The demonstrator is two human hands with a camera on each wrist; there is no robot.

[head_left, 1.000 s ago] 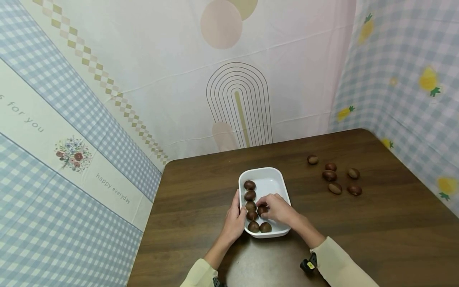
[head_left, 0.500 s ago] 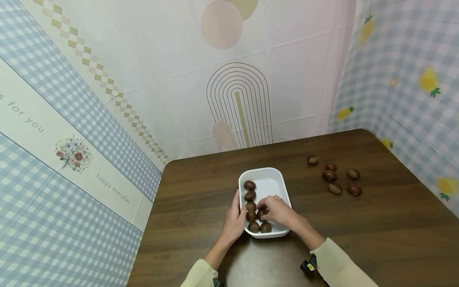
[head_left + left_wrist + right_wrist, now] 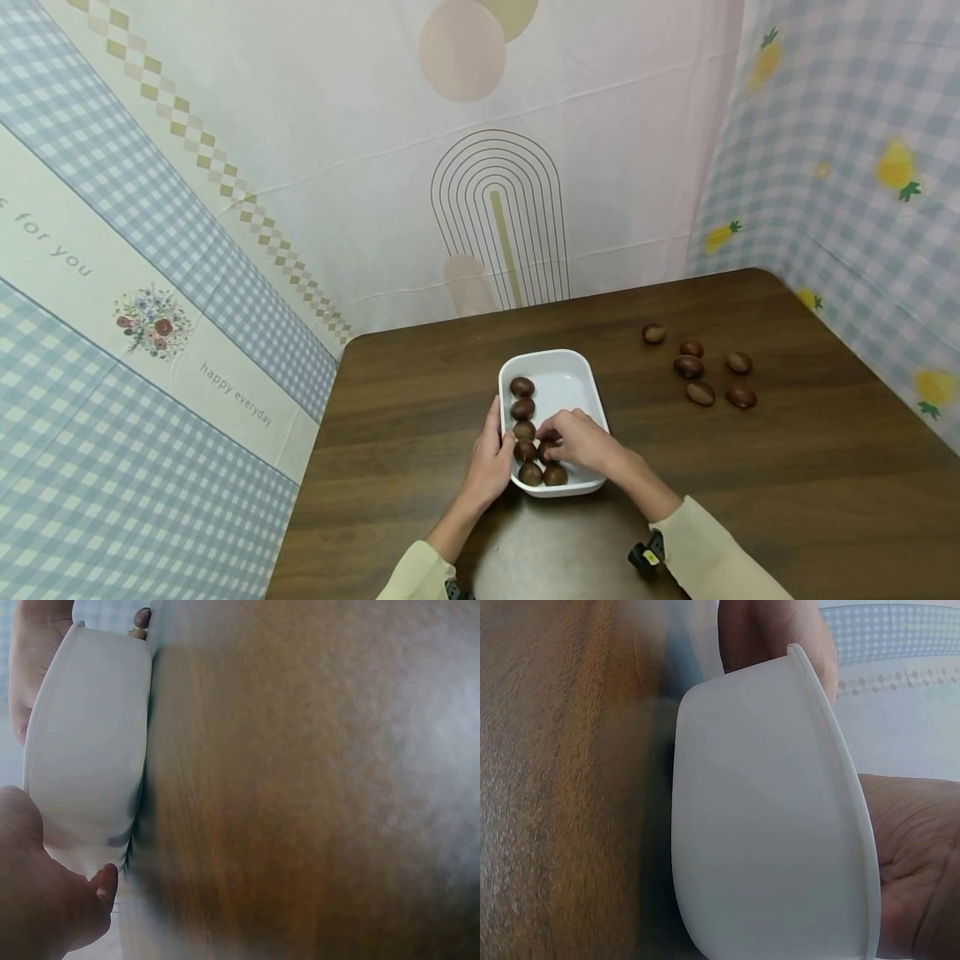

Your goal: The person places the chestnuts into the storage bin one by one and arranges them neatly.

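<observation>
A white rectangular dish (image 3: 572, 390) stands on the table, with several brown chestnuts (image 3: 522, 408) lined up along its left wall. One more chestnut (image 3: 555, 475) lies in the near row. My left hand (image 3: 489, 468) grips the dish's left side, thumb over the rim; the left wrist view shows its fingers against the outer wall (image 3: 94, 735). Inside the dish, my right hand (image 3: 581, 440) pinches a chestnut (image 3: 545, 452), which its fingers partly cover. That chestnut sits just right of the left column. In the right wrist view the dish wall (image 3: 765, 810) hides my right fingertips.
Several loose chestnuts (image 3: 688, 367) lie on the brown wooden table (image 3: 420, 392) at the right, beyond the dish. Patterned cloth hangings (image 3: 375, 167) border the table at the back and sides.
The chestnut in my right fingers has shifted slightly toward the near end of the dish, and a neighbouring one in the left column has moved a touch left. My left hand has stayed put.
</observation>
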